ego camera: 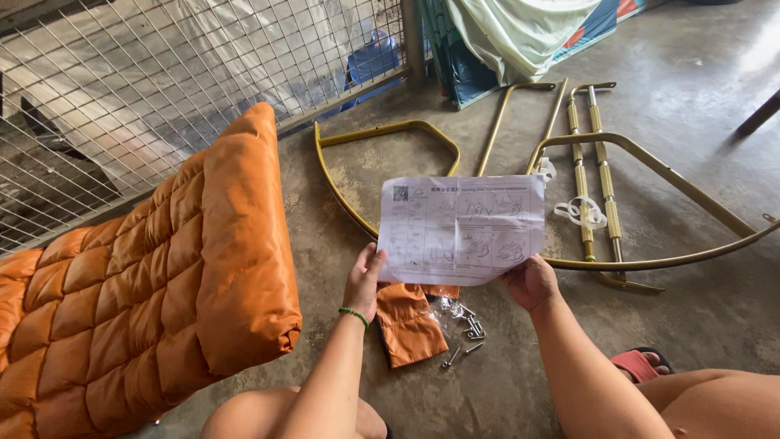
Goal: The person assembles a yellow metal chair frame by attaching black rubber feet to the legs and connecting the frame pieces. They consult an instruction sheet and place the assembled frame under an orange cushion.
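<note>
Both hands pinch an instruction sheet [461, 229] at its lower corners, the left hand [364, 280] on the left edge, the right hand [530, 282] on the right, holding it up over the floor. The step in hand looks like reading the diagrams. Just below the hands lie loose screws [467, 333] and a small orange pad [410, 323]; beyond the sheet lie gold metal frame tubes [601, 175]; left of the left hand lies a quilted orange cushion [154, 276]. Any next move would call for matching tubes and screws to the drawings.
</note>
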